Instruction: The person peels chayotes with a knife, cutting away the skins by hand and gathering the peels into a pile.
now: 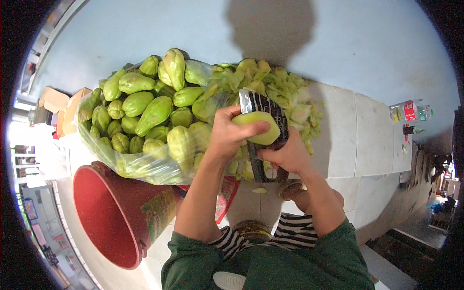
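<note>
- Peeled chayote in left hand, over a dark patterned board, peelings just beyond.
- Left grip closed round it, thumb across the face. Right hand curled at the board's side — can't tell what it encloses.
- Judged firm, moderately light, slippery where bare; best held by the sides, fingers back.
- Bottle with red label, bucket with printed panel — neither legible.

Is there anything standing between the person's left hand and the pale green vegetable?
No, nothing visible: the left hand holds the pale green vegetable directly. A dark object appears behind the vegetable in this view, not between it and that hand.
</note>
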A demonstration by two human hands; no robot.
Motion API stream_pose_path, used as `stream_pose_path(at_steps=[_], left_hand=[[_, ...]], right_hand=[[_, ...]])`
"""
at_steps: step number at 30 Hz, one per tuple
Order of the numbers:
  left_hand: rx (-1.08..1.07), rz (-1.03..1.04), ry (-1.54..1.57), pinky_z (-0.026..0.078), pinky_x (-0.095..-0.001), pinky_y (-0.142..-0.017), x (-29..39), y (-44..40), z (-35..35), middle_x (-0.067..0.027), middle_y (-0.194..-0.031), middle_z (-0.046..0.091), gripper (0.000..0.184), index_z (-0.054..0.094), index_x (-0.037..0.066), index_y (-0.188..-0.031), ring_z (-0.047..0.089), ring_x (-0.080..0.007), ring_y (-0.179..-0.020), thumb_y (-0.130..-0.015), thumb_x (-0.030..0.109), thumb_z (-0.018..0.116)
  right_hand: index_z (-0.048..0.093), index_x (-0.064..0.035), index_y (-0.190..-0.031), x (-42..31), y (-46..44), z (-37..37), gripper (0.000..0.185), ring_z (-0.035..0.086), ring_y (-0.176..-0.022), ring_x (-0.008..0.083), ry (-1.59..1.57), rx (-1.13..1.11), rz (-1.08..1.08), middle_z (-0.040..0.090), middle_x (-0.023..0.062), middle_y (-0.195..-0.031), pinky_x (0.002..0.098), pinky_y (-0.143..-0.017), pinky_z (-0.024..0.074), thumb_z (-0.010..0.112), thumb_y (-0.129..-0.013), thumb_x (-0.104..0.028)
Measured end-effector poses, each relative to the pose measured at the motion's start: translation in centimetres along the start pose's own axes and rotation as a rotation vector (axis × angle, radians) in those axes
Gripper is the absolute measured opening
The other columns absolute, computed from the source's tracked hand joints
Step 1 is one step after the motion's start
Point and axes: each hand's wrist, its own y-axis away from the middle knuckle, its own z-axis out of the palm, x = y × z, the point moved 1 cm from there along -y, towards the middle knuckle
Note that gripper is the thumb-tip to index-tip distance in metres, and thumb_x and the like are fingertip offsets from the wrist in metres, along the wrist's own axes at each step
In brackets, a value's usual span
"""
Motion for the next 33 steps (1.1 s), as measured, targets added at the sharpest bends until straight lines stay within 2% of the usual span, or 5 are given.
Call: stream_pose_path(at_steps=[3,9,15,17,33], left_hand=[[-0.014,-0.033,0.058,0.053,-0.0333,-0.077,-0.5,-0.1,0.1,-0.0114,-0.094,0.067,0.045,0.062,-0.004,-0.105,0.065,-0.0191,-0.080,-0.066,0.012,0.079],[-0.163,-0.119,0.362,0.051,-0.0353,-0.083,0.1,0.4,-0.5,-0.0137,-0.104,0.063,0.057,0.055,-0.006,-0.115,0.063,-0.0217,-0.092,-0.066,0.013,0.078],[-0.101,-0.196,0.324,0.052,-0.0351,-0.082,0.4,1.6,0.6,-0.0116,-0.100,0.065,0.049,0.057,-0.004,-0.109,0.064,-0.0212,-0.088,-0.068,0.013,0.077],[-0.077,-0.200,0.313,0.052,-0.0347,-0.081,0.1,1.3,0.7,-0.0110,-0.099,0.065,0.047,0.057,-0.003,-0.109,0.064,-0.0205,-0.088,-0.069,0.012,0.077],[0.029,-0.096,0.364,0.052,-0.0322,-0.074,-2.1,0.7,1.3,-0.0089,-0.092,0.065,0.041,0.057,-0.003,-0.104,0.064,-0.0180,-0.080,-0.071,0.014,0.075]], right_hand=[[0.063,0.0007,-0.100,-0.4,-0.2,-1.0,0.043,0.062,-0.059,0.0138,0.068,-0.113,0.246,0.067,0.0071,-0.077,0.0296,-0.053,0.0502,0.079,-0.064,-0.017],[0.055,-0.0006,-0.100,-0.6,0.0,-2.7,0.043,0.051,-0.041,0.0112,-0.159,-0.217,0.193,0.058,0.0032,-0.062,0.0266,-0.037,0.0391,0.081,-0.066,-0.003],[0.051,-0.0010,-0.111,-0.1,0.0,-2.5,0.061,0.053,-0.043,0.0101,-0.076,-0.247,0.276,0.059,0.0010,-0.062,0.0262,-0.038,0.0408,0.086,-0.063,-0.016],[0.052,-0.0012,-0.100,-0.3,0.4,-1.7,0.046,0.050,-0.041,0.0107,-0.003,-0.082,0.284,0.057,0.0036,-0.062,0.0262,-0.036,0.0378,0.082,-0.065,-0.003],[0.055,-0.0010,-0.096,0.1,-0.1,0.4,0.043,0.049,-0.039,0.0100,-0.267,-0.158,0.265,0.056,0.0017,-0.061,0.0255,-0.035,0.0382,0.082,-0.063,0.001]])
